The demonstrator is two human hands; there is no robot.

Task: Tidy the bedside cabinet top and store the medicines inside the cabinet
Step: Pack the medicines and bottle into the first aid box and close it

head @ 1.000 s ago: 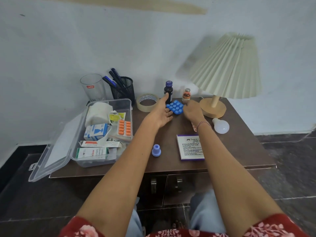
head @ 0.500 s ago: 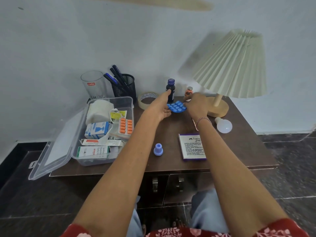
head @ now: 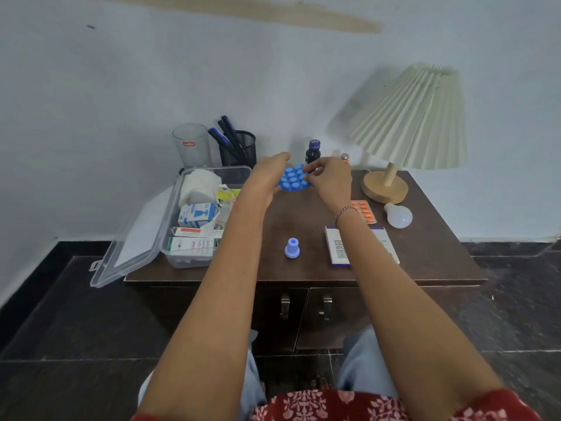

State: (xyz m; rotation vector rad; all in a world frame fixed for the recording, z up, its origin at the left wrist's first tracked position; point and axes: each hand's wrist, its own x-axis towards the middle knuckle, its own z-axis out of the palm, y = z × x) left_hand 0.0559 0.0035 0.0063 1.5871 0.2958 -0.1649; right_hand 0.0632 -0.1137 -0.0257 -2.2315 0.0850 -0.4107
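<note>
A blue blister pack (head: 294,180) is lifted above the back of the brown cabinet top (head: 306,220). My left hand (head: 267,177) holds its left edge and my right hand (head: 329,180) pinches its right edge. Behind them stand a dark bottle with a blue cap (head: 312,151) and a small orange vial (head: 345,157). An orange blister strip (head: 365,211) lies under my right wrist. A white and purple medicine box (head: 337,249) and a small blue cap (head: 292,248) lie near the front. A clear plastic box (head: 182,220) at the left holds several medicine packs.
A lamp (head: 406,123) with a wooden base stands at the back right, a loose bulb (head: 399,215) beside it. A glass (head: 191,145) and a mesh pen holder (head: 238,148) stand at the back left. The box lid (head: 127,244) overhangs the left edge. Two cabinet doors with handles (head: 303,305) are shut.
Both hands have lifted the blue blister pack off the cabinet top and now hold it between them. The orange strip under my right wrist has come into sight.
</note>
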